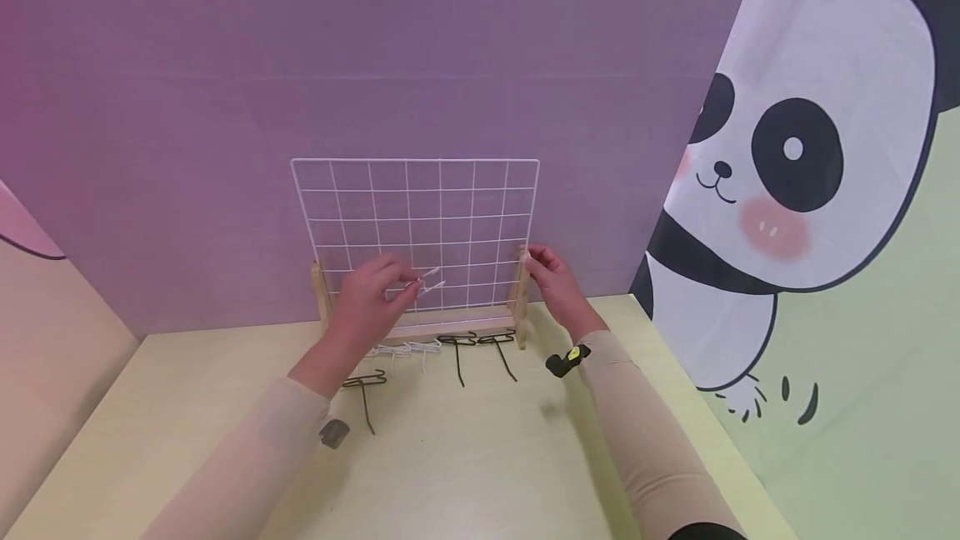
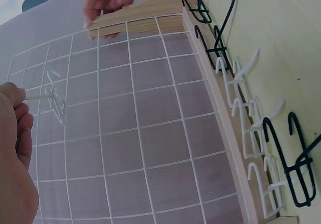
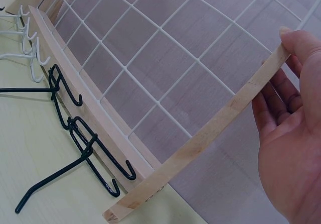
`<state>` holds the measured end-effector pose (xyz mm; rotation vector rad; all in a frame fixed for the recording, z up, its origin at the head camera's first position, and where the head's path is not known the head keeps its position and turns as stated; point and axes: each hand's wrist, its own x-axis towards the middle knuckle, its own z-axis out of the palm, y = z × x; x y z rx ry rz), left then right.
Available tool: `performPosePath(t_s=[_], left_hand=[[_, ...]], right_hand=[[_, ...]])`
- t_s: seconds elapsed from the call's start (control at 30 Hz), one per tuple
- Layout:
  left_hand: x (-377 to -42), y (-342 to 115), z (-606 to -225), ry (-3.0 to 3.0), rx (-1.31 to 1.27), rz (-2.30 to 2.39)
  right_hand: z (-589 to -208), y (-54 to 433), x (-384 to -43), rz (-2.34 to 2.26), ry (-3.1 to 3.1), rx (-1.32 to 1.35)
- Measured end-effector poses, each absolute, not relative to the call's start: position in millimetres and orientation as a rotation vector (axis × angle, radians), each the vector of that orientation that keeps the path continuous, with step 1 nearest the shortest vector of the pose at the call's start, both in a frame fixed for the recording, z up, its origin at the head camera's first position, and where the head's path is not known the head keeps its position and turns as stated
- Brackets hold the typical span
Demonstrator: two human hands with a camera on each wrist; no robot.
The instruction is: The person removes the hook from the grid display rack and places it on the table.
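Observation:
My left hand (image 1: 371, 294) pinches the stem of a white wire hook (image 2: 55, 103) between thumb and fingertips. In the left wrist view, the hook's bent frame overlaps the left part of a white wire grid panel (image 1: 441, 190). This panel stands upright in a pale wooden stand (image 1: 522, 307). At the panel's right side, my right hand (image 1: 553, 286) grips the top of the stand's wooden post (image 3: 200, 136), thumb on one side and fingers curled behind.
Along the stand's base lie several white wire hooks (image 1: 423, 347) and two black wire hooks (image 1: 459, 341). Another black hook (image 1: 365, 380) lies nearer, below my left wrist. Behind the pale table (image 1: 450, 473) rises a purple backdrop (image 1: 450, 48); a panda drawing (image 1: 862, 65) covers the right wall.

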<state>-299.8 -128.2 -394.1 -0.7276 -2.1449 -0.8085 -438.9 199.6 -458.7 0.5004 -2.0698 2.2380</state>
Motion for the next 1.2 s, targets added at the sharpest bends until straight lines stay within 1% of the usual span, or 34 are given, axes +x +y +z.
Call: performPosePath(t_s=[0.27, 1.2], left_hand=[[-292.1, -132.7, -404.4, -2.235, -0.709, -0.782], [-284.3, -145.2, -446.0, -2.26, -0.731, -0.805]], right_hand=[[-457.9, 200.2, -438.7, 2.249, -2.069, 0.504], [-457.2, 200.5, -436.7, 2.267, -2.065, 0.509]])
